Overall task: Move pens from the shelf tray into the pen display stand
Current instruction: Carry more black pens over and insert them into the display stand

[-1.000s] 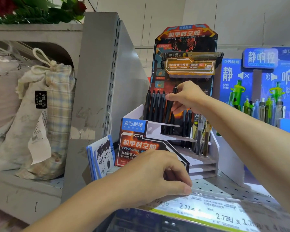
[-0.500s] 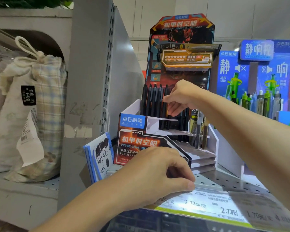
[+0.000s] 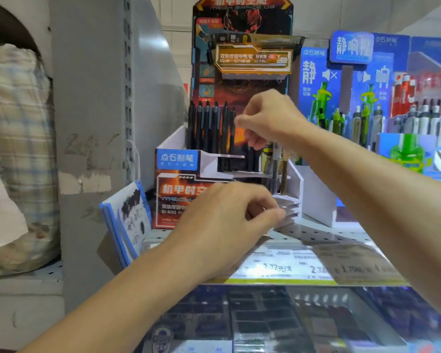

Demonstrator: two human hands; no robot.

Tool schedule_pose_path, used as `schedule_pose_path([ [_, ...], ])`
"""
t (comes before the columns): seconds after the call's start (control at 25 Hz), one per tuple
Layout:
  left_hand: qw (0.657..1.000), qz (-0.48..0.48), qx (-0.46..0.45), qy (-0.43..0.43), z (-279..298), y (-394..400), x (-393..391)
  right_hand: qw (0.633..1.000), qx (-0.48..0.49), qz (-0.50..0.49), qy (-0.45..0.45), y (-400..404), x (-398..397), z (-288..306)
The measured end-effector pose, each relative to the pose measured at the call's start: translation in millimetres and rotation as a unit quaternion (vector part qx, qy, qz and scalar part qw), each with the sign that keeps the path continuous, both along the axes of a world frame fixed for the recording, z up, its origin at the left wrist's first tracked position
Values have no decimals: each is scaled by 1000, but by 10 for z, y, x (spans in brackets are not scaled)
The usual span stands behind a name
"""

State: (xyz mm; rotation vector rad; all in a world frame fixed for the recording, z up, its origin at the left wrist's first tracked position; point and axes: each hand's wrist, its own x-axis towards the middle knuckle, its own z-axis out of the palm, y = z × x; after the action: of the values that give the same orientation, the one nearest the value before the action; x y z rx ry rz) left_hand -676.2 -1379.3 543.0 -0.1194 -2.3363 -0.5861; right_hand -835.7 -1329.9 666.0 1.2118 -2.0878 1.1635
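The pen display stand (image 3: 178, 174), a stepped cardboard box with an orange and blue printed front, stands on the perforated shelf (image 3: 323, 233). A row of black pens (image 3: 206, 128) stands upright in its back tier. My right hand (image 3: 267, 118) reaches in from the right and pinches the top of the rightmost black pen (image 3: 231, 138) of that row. In front of the stand's lower steps my left hand (image 3: 227, 225) hovers with curled fingers, back toward the camera; nothing shows in it. Below the shelf edge, blurred trays of dark pens (image 3: 262, 314) are visible.
A grey shelf upright (image 3: 92, 123) rises on the left, with a checked cloth bag (image 3: 18, 149) beyond it. A blue-edged notepad (image 3: 127, 220) leans beside the stand. To the right stands a blue display of green and grey pens (image 3: 362, 121). Price labels (image 3: 290, 268) line the shelf edge.
My right hand has risen slightly along the back row while still at the pen top. My left hand lifted off the shelf edge toward the stand's front. The camera tilted down.
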Motion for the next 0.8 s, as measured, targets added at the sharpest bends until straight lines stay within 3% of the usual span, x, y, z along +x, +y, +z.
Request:
schedule_pose_path([
  [0.32, 988, -90, 50, 117, 277, 943, -718, 990, -115, -33, 77, 1446, -66, 14],
  [0.6, 972, -169, 73, 148, 468, 2702, -1676, 966, -129, -170, 145, 3857, -714, -169],
  [0.8, 966, -207, 92, 125, 526, 4262, -2517, 951, -138, -244, 129, 5729, -1378, -386],
])
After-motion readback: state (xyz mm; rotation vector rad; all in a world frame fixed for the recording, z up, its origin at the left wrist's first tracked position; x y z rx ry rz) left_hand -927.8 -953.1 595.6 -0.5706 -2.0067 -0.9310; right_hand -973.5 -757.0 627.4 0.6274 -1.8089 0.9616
